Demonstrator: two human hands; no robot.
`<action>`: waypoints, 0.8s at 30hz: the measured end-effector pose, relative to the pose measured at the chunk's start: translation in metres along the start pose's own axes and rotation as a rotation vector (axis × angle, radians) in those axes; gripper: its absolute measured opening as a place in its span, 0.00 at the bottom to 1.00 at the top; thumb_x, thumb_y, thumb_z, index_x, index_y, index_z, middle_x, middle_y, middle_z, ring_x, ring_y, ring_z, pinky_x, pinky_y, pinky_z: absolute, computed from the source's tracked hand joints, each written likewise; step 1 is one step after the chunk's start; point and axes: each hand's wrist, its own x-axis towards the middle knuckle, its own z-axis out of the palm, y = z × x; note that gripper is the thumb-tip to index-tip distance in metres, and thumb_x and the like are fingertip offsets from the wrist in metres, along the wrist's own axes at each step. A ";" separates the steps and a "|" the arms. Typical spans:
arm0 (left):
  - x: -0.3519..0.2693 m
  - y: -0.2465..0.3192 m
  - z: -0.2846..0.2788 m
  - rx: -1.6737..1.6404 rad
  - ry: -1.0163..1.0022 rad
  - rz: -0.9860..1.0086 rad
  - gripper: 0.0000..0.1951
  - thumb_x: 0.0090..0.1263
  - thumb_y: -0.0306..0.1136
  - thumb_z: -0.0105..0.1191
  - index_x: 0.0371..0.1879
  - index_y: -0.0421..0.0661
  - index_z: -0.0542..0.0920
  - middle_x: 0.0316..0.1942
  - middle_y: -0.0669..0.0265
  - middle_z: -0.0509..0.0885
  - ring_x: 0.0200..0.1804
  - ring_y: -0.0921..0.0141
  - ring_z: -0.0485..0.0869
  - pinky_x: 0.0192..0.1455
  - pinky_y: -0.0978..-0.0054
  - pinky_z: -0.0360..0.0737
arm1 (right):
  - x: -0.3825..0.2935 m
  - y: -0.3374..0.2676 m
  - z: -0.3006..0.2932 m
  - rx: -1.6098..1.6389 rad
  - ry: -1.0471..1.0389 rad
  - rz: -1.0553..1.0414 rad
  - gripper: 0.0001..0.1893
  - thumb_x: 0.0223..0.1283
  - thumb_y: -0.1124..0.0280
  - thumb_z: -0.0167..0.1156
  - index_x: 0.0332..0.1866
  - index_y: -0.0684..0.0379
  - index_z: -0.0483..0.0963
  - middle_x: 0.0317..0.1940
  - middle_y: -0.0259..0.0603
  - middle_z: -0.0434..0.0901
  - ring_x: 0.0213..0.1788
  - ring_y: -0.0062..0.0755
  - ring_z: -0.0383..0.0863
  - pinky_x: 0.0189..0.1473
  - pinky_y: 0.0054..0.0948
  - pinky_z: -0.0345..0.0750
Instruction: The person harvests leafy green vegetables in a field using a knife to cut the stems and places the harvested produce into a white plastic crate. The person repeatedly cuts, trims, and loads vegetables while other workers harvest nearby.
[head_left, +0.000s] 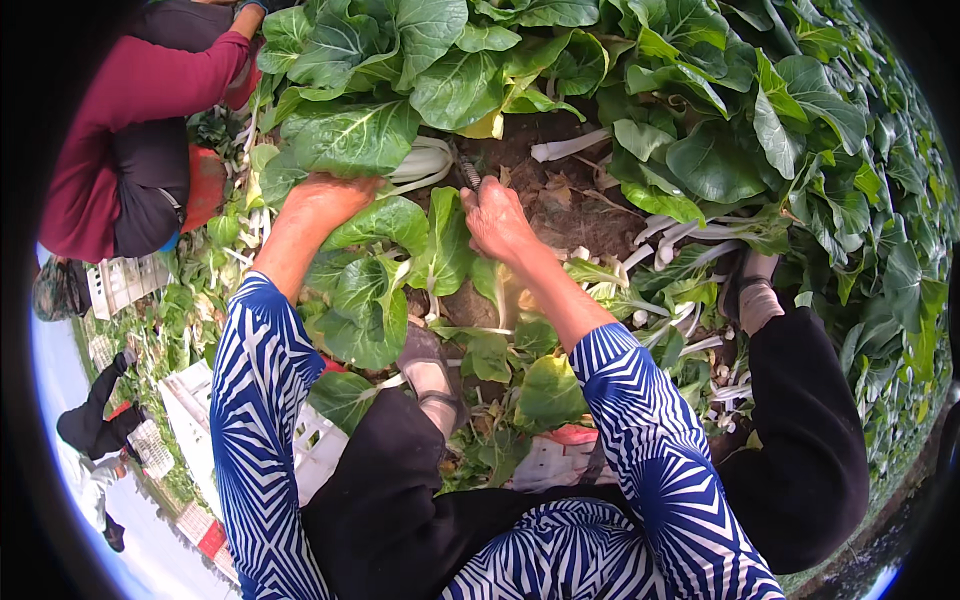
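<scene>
My left hand (334, 199) grips a head of bok choy (421, 163) beneath its broad green leaf, and the fingers are mostly hidden by foliage. The pale base of this head points right, towards my other hand. My right hand (496, 219) is closed around a small hand tool (471, 172) with a ridged, spring-like metal part; its working end cannot be made out. The tool is right beside the base of the head. Below both hands, loose bok choy leaves (367, 300) lie over the soil (574, 202). A cut white stalk (570, 145) is to the right.
Dense standing bok choy (720, 142) fills the top and right. Trimmed stalks (667, 240) lie near my right foot (754, 292). White plastic crates (191, 412) stand at left. A person in a maroon top (150, 82) sits at upper left; another person (94, 450) is farther off.
</scene>
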 end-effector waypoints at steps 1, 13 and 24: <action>-0.004 0.006 -0.005 0.037 0.009 0.009 0.28 0.77 0.51 0.34 0.69 0.48 0.63 0.72 0.60 0.64 0.73 0.59 0.62 0.75 0.56 0.56 | -0.004 -0.001 0.000 -0.085 -0.003 -0.004 0.18 0.72 0.62 0.46 0.40 0.72 0.64 0.28 0.61 0.77 0.31 0.55 0.80 0.33 0.46 0.75; 0.047 -0.003 0.057 1.807 0.732 -0.193 0.32 0.71 0.48 0.46 0.70 0.44 0.59 0.73 0.54 0.61 0.74 0.55 0.57 0.76 0.49 0.52 | 0.014 0.002 -0.006 -0.596 0.011 -0.149 0.18 0.57 0.69 0.54 0.48 0.72 0.66 0.38 0.60 0.82 0.45 0.57 0.83 0.47 0.44 0.81; 0.012 0.029 0.018 0.116 0.097 0.060 0.44 0.57 0.43 0.65 0.69 0.40 0.56 0.68 0.45 0.65 0.69 0.47 0.64 0.70 0.50 0.62 | 0.041 0.005 0.001 -0.267 -0.314 0.099 0.15 0.56 0.68 0.58 0.39 0.73 0.77 0.40 0.63 0.82 0.46 0.57 0.84 0.49 0.43 0.81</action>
